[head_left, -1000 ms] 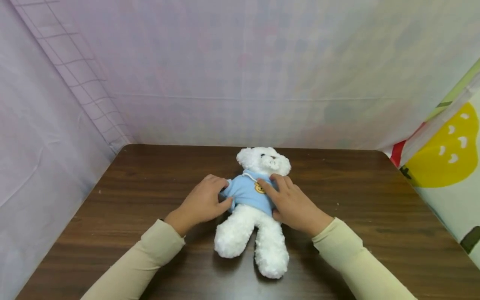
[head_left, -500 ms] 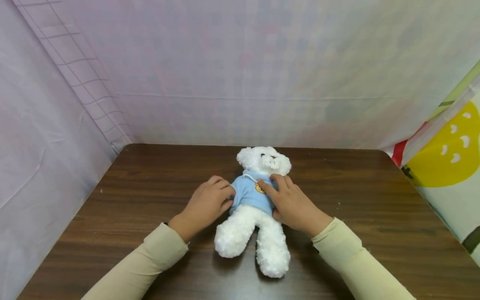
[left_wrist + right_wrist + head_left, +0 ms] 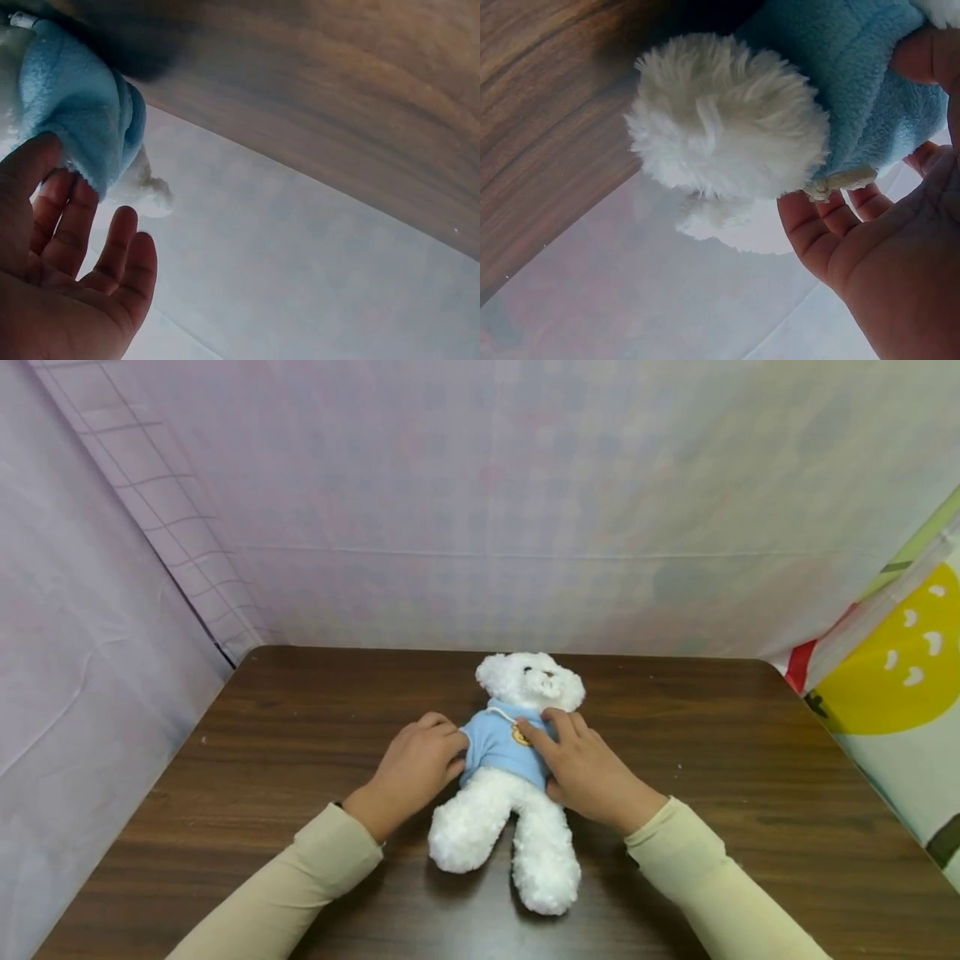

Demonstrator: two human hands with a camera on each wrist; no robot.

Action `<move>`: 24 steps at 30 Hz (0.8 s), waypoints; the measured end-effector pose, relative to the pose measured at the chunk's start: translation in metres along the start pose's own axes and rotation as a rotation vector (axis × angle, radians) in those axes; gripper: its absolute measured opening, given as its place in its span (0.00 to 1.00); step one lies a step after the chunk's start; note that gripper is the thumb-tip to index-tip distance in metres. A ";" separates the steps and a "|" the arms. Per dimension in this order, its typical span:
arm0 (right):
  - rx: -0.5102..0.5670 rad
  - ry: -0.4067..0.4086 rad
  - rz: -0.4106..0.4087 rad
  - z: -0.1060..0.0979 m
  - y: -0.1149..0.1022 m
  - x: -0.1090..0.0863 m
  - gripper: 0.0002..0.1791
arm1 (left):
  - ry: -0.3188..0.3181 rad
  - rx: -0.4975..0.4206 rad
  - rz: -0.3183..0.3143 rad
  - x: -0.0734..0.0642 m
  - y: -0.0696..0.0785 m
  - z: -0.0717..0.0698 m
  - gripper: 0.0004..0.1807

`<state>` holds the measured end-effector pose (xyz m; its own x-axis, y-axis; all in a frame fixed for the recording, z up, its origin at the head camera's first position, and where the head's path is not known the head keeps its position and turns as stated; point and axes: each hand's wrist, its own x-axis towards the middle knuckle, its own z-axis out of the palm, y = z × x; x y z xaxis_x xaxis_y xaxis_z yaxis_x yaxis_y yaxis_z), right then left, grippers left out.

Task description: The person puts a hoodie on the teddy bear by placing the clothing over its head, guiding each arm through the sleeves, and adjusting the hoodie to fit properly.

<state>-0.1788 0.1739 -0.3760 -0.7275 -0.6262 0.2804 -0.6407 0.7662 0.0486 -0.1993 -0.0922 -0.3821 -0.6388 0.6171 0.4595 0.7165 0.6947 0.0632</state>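
Observation:
A fluffy white teddy bear in a light blue shirt lies on its back, head toward the far edge and legs toward me. My left hand is at the bear's left side in the head view; the left wrist view shows the thumb and first fingers pinching the blue sleeve, the other fingers loosely bent. Across the chest my right hand grips the bear's other side, fingertips by the yellow badge and thumb near the hem. The right wrist view shows a furry paw beside those fingers.
The brown wooden table has rounded far corners. Behind it hangs a pale curtain, and another pale cloth hangs at the left. A printed cloth with a yellow shape hangs along the right.
My left hand has moved slightly right, its fingers closing over the bear's sleeve, which now sits closer to the body. The right hand and the bear stay almost where they were.

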 end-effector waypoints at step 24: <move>0.272 0.217 0.035 -0.006 -0.006 0.012 0.05 | 0.135 0.130 0.068 -0.002 0.002 0.000 0.03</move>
<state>-0.1820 0.1623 -0.3674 -0.6998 -0.5324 0.4763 -0.6794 0.7020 -0.2136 -0.1967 -0.0924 -0.3824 -0.5408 0.6150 0.5739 0.7086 0.7007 -0.0832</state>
